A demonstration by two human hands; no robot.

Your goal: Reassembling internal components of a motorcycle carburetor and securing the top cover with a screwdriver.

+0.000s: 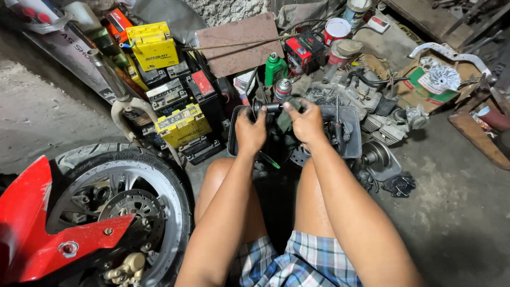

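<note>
Bare concrete floor [32, 114] underfoot, cluttered workshop corner beyond. Far left, red fairing [24, 223] over a motorcycle front wheel [125, 207], brake disc [125, 204] facing up toward the camera, parked close enough to stay within arm's reach. Behind it, stacked batteries [180, 114], yellow and black, piled against the wall and out of the walkway. Further along, brown board [239, 42] leaning at the back, green bottle [274, 68] and spray can [282, 89] standing upright just behind the grey tray [351, 143], handy for cleaning, by the look of it.

Centre, seated low with knees apart, tray between them so loose bits stay contained. Left hand [251, 130] curled closed around a dark cylindrical part [268, 107], steadying one end above the tray. Right hand [306, 123] closed over a dark rag [285, 119] pressed against the same part, fingers wrapped, thumb on top, seemingly wiping while the other hand braces. Part held over the tray, probably to catch drips.

Rightward, engine parts [372, 114] resting on the floor, round metal cover [378, 155] just beside the tray, flattened cardboard [425, 87] under a finned piece [443, 77], likely sparing the floor from oil.
</note>
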